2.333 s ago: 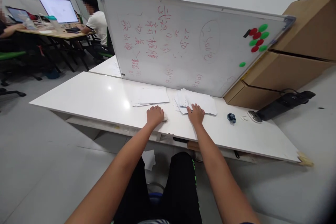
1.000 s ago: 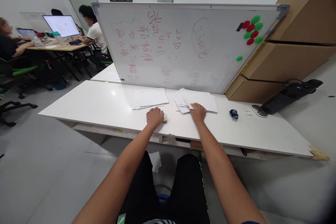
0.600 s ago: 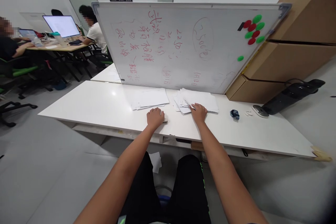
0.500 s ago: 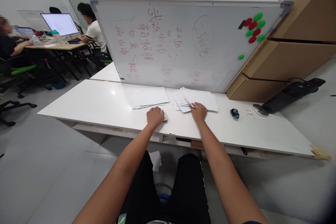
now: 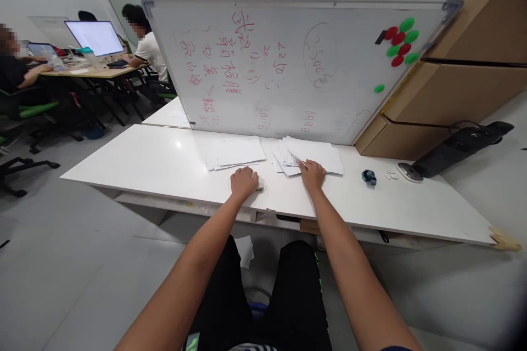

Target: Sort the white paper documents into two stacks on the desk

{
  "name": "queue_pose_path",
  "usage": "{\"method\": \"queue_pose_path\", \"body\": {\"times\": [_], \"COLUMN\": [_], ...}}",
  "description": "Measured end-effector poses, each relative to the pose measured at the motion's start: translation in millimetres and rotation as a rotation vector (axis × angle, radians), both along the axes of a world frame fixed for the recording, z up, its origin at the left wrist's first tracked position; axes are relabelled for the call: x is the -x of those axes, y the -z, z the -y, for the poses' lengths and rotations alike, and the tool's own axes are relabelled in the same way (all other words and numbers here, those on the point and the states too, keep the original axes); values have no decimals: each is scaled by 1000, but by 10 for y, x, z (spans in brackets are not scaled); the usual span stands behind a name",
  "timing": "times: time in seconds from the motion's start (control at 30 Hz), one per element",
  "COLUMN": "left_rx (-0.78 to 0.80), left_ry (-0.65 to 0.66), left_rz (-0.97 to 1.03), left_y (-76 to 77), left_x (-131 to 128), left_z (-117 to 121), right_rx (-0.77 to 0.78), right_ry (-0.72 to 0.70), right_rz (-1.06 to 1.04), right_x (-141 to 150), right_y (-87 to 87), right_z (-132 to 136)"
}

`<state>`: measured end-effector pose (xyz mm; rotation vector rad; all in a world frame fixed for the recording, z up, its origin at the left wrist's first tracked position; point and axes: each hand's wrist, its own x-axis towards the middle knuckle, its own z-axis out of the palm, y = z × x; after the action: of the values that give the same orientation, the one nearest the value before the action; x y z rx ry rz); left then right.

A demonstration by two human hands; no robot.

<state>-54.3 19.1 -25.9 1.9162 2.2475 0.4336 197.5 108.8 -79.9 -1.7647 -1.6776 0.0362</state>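
We see our L hand (image 5: 244, 181) curled over a small item (image 5: 260, 187) (mostly hidden, grip unclear) nr bench (image 5: 135, 159) front edge; R hand (image 5: 313, 174) touches R paper pile (image 5: 323, 154) twd back edge, can't tell if pinching.

Obj (image 5: 260, 187) mostly hidden by L hand (image 5: 244, 182); top box (image 5: 483, 19) cropped.

Pretty bright, even indoor light overall, though the glossy white rectangular desk (image 5: 123, 159) kicks back a small glare spot on its left half and it gets shadowy underneath. Wide-angle distortion stretches the stacked brown cardboard boxes (image 5: 453, 93) at the right edge, and the lower right corner goes dark and blurry.
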Motion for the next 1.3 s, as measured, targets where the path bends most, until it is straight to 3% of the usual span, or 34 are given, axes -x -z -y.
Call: {"method": "queue_pose_path", "body": {"times": [0.8,1.1,1.3], "left_rx": [-6,-14,-11], "left_ry": [7,3,12], "left_rz": [-2,24,19], "left_y": [-4,14,23], "left_x": [-5,-8,-10], "left_z": [-18,-32,-39], "right_rx": [10,98,112], "right_ry": [-15,77,145], "right_rz": [51,122,37], "right_x": [-8,165,166], "right_y": [15,-136,-99], "right_z": [18,-24,-100]}}
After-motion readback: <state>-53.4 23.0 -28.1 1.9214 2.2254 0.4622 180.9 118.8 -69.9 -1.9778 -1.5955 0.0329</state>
